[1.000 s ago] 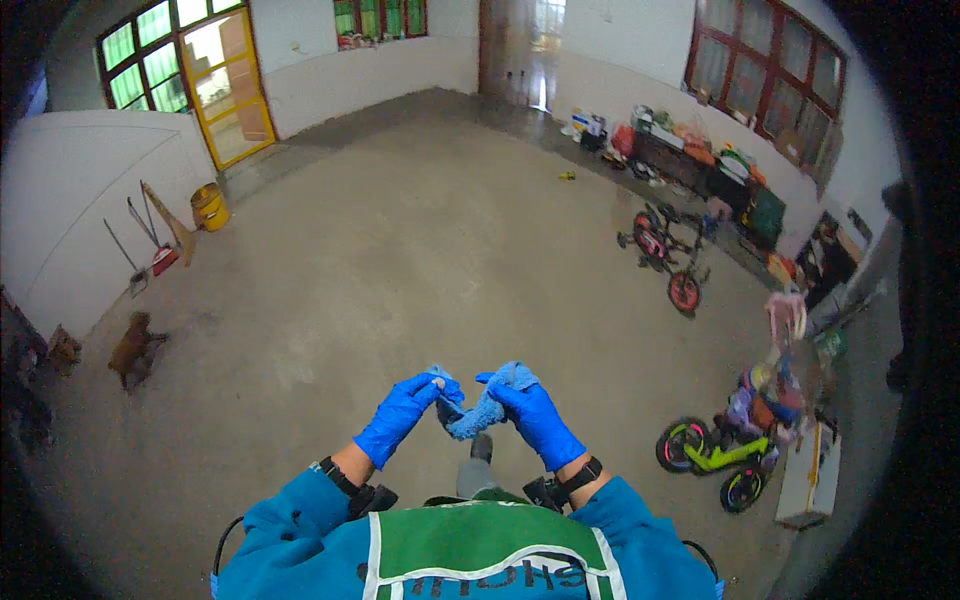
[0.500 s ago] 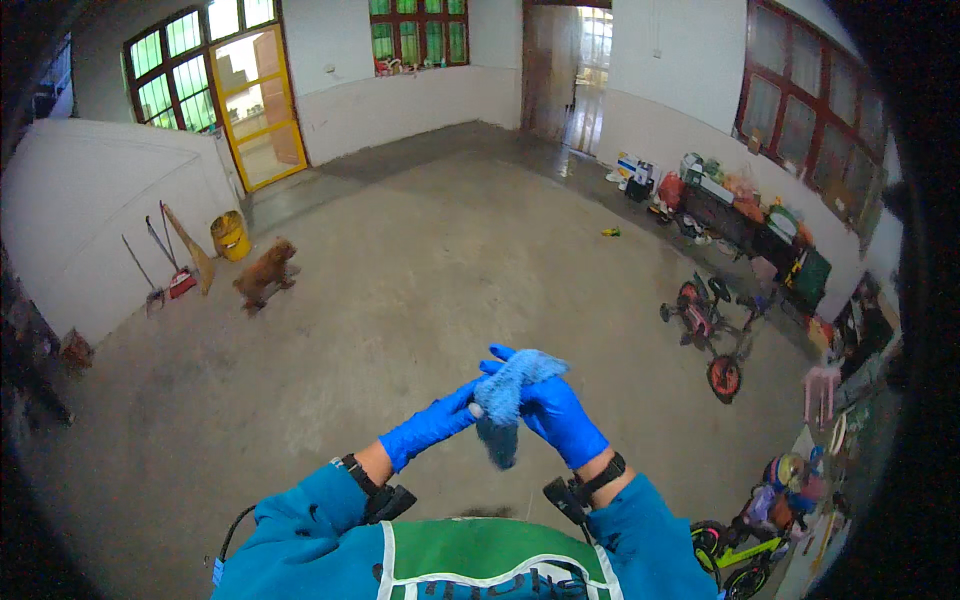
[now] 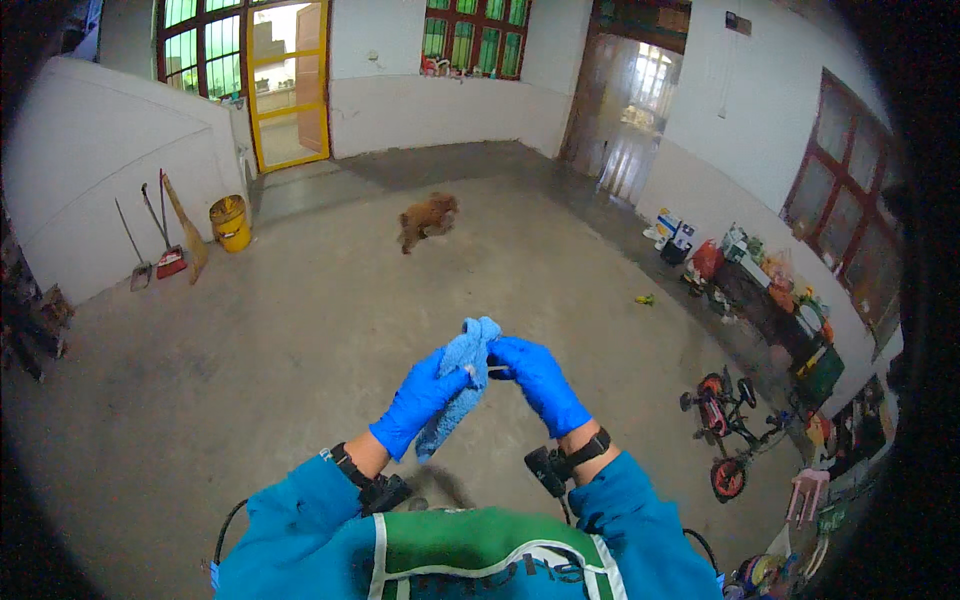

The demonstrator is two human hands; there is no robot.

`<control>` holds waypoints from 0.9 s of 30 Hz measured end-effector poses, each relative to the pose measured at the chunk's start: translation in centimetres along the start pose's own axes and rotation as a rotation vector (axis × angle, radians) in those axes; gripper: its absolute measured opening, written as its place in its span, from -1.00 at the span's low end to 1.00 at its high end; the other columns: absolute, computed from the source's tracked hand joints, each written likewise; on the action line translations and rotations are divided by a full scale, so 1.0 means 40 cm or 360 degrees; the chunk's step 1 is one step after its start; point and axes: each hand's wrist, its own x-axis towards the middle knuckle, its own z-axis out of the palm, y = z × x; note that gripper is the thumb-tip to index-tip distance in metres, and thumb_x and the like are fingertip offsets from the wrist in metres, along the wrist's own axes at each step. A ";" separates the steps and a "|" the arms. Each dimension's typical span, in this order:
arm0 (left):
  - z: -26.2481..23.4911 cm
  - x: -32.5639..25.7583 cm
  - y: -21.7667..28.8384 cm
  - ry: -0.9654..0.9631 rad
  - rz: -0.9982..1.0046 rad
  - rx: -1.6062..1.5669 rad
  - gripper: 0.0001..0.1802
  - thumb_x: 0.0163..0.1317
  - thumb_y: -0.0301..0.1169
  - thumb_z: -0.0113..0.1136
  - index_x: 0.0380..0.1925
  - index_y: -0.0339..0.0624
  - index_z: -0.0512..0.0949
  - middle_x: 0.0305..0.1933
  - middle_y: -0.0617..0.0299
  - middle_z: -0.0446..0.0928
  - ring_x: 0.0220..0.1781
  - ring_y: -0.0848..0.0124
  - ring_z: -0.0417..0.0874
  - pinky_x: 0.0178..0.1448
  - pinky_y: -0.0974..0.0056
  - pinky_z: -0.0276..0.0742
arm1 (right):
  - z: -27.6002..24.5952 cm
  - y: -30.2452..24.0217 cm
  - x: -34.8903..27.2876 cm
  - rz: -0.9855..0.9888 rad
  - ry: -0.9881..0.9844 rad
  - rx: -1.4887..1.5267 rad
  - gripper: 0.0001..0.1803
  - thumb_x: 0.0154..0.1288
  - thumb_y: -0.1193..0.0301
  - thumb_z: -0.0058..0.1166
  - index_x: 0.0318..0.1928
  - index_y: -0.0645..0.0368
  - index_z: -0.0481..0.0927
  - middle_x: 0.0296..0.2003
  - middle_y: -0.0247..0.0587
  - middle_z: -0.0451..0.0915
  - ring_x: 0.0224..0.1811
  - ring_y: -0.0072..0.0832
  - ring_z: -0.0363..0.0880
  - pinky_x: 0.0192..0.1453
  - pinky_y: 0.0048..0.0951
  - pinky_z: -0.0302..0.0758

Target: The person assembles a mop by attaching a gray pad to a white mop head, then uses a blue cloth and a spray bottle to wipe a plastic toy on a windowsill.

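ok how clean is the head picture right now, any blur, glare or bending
Head view: blue cloth fairly clear; brown dog soft, possibly motion blur; some glare through the yellow-framed door; low white wall curving near the left rim; corners fading to black.

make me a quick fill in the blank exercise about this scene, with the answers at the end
The person's left hand, gloved in ____, holds the fuzzy light-blue cloth.
The round yellow plastic bucket stands to the ____ of the curly-haired brown dog in the picture.
The small red-and-black bicycle is on the person's ____ side.
The tall glass-panelled door at the far left of the room is framed in ____.

Missing words: blue; left; right; yellow
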 end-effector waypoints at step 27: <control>-0.232 0.867 -0.281 0.0016 -0.0349 -0.0475 -0.38 0.30 -0.14 0.05 0.24 -0.29 0.25 0.25 0.09 0.33 0.26 0.33 0.34 0.34 0.21 0.22 | -0.297 0.049 0.980 0.0162 -0.0272 0.0376 -0.83 0.29 0.28 0.03 -0.28 0.10 0.49 -0.38 -0.40 0.48 -0.36 -0.62 0.43 -0.32 -0.55 0.41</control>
